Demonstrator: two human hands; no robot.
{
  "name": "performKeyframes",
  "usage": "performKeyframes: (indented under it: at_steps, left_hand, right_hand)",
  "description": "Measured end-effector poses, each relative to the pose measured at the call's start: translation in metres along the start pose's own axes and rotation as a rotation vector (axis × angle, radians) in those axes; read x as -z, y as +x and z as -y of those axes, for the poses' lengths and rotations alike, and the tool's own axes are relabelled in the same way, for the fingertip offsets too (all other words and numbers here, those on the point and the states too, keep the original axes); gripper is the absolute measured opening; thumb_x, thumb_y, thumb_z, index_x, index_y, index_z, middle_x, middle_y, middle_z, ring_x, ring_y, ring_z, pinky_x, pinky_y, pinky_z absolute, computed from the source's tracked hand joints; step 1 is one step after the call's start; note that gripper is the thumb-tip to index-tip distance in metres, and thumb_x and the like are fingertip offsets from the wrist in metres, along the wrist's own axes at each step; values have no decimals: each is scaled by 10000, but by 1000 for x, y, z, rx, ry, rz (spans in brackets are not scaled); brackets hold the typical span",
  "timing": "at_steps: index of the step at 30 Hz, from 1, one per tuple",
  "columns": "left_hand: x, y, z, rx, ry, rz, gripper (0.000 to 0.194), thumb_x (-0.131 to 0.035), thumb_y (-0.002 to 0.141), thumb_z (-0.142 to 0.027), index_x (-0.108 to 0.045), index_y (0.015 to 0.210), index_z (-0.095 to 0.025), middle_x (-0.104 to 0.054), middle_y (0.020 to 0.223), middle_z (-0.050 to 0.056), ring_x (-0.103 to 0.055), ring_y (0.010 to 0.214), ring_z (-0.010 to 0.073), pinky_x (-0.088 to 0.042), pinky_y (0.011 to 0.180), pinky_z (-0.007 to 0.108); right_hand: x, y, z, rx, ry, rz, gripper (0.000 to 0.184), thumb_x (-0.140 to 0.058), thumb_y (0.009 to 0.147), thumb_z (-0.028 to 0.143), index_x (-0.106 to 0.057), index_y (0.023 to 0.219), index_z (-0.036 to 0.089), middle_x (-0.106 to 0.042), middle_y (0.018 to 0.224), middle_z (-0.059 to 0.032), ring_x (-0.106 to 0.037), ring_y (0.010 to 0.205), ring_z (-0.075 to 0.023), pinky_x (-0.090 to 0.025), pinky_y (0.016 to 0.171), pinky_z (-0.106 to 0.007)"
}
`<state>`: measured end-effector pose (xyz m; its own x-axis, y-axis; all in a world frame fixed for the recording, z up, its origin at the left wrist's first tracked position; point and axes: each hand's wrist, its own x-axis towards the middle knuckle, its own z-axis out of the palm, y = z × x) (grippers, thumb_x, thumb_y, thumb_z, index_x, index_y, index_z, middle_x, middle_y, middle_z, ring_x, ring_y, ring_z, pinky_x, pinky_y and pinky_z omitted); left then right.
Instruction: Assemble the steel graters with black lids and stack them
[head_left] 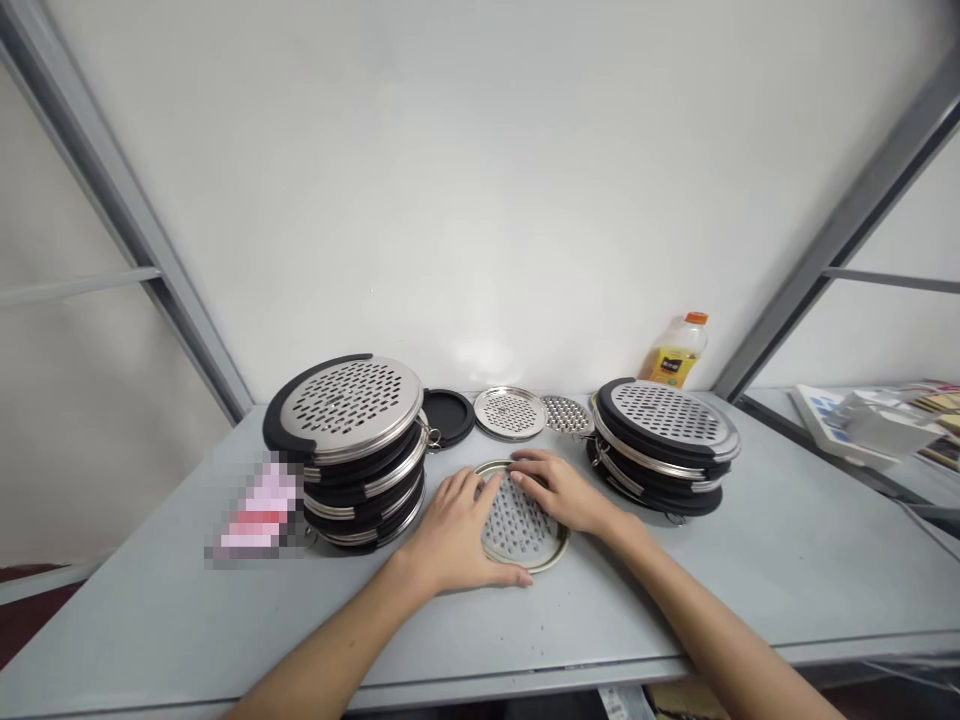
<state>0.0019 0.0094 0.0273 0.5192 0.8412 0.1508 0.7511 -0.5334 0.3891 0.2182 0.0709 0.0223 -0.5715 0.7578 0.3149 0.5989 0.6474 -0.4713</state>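
Observation:
A round metal grater disc (521,520) with a raised rim and rows of holes lies flat on the grey table in front of me. My left hand (457,530) is wrapped along its left rim, thumb stretched along the near edge and fingers at the far left. Over the far right rim curl the fingers of my right hand (562,490); its thumb is hard to make out. To the left stands a tall stack of similar discs with black edging (349,405). A lower stack (667,415) of the same kind is on the right.
Behind the disc lie a black round lid (448,418), a rimmed perforated disc (511,412) and a flat perforated plate (566,414). An orange-capped bottle (679,352) stands by the wall. A blurred pink item (259,510) lies left; a white tray (840,430) sits far right.

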Motion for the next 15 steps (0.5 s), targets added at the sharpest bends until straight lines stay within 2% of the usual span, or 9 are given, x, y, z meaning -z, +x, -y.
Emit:
performKeyframes:
  at_steps: [5,9,15]
  left_hand:
    - [-2,3,-3,15,-13,-33,1177,-686,505,-788,-304,1430,-169,-443,1344,167,-355,1292,374,-309,1076,495]
    - [-1,2,-3,23,-26,-41,1157,-707,501,-763,-294,1431,-211,-447,1352,144,-365,1292,373,-309,1075,500]
    - [-3,3,-1,21,-32,-54,1159,-717,504,-744,-286,1433,-202,-443,1367,137,-369,1288,365,-326,1064,495]
  right_hand:
    - [-6,0,2,23,-1,-25,372,-423,949,403,-690,1104,196,-578,1282,-121,-553,1165,-264,-424,1009,-441]
    - [-4,1,-4,71,4,-23,352,-435,945,386,-707,1065,198,-586,1258,-110,-558,1153,-253,-420,1015,-420]
    - [-3,1,-8,124,-14,-16,332,-445,943,368,-718,1051,213,-590,1242,-97,-560,1133,-247,-426,998,-418]
